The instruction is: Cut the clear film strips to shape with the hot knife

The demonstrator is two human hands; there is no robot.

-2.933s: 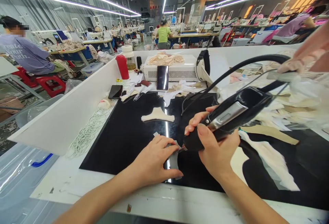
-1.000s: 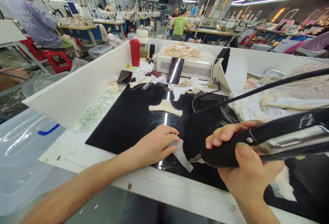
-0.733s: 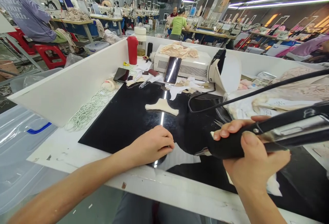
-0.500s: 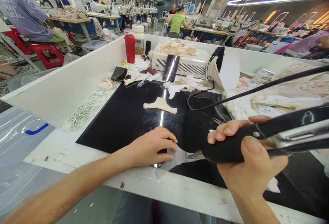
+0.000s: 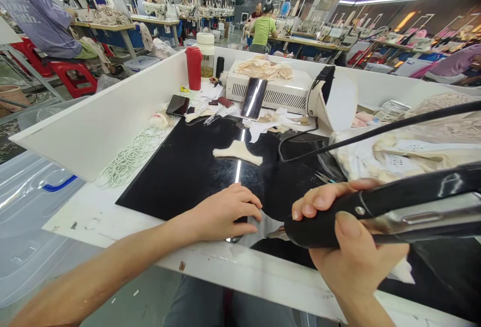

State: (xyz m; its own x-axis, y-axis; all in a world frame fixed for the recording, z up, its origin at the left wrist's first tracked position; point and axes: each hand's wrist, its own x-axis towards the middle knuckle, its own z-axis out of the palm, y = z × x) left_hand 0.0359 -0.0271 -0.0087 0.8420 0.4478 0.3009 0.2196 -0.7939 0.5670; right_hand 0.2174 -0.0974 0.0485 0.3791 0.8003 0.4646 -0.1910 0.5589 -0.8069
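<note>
two hands meet near the front edge of the white desk, and the small gap between them is what worries me. the left hand lies palm down on a pale, thin fabric piece that sits on the glossy black mat. its fingers are bent and pressed together, pinning the piece flat. the right hand is wrapped round the front of a long black hand tool, fingers curled over the top and thumb laid along the near side. that forearm comes up from the lower right, with the wrist cocked so the tool's pointed metal tip aims left at the piece's edge. whether it touches, i cannot tell.

the tip sits just beside the left fingertips, so a slip or a hard push could run it into them. the piece is held on one side only, so i'd guess the tip could drag or pucker it. the black cable arches across the desk, and a snag there might jerk the tool off line.
</note>
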